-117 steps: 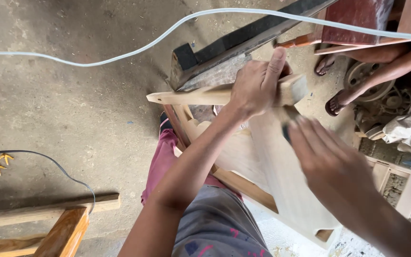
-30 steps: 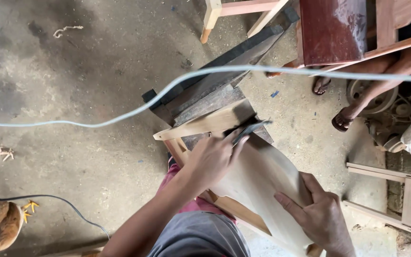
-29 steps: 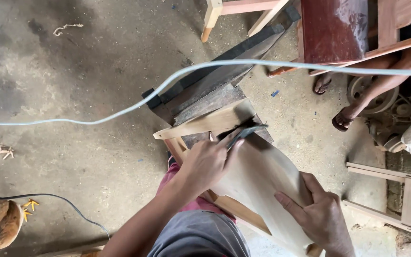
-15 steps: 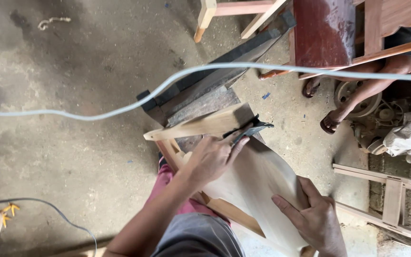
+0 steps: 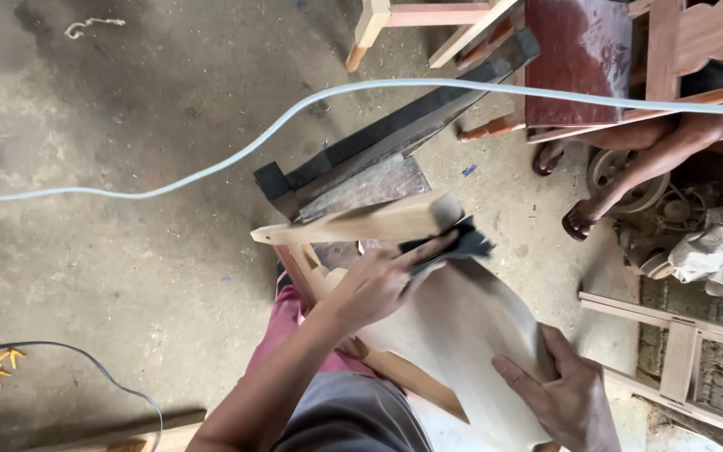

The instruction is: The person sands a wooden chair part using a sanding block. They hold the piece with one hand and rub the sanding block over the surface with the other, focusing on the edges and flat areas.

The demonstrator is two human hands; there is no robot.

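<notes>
Here, in the head view, the left hand (image 5: 374,285) is pinching a dark sandpaper sheet (image 5: 453,243) in clenched fingers, pressing it against the pale wooden panel (image 5: 462,335) just below the top rail (image 5: 353,224). At five o'clock, the right hand (image 5: 564,402) is gripping the panel's edge. A pale hose (image 5: 211,163) is crossing overhead.

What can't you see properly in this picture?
- Head view: the left hand covers most of the dark sanding sheet.
- The right hand is cut off by the bottom edge.
- The seated person is mostly hidden behind the red board.
</notes>
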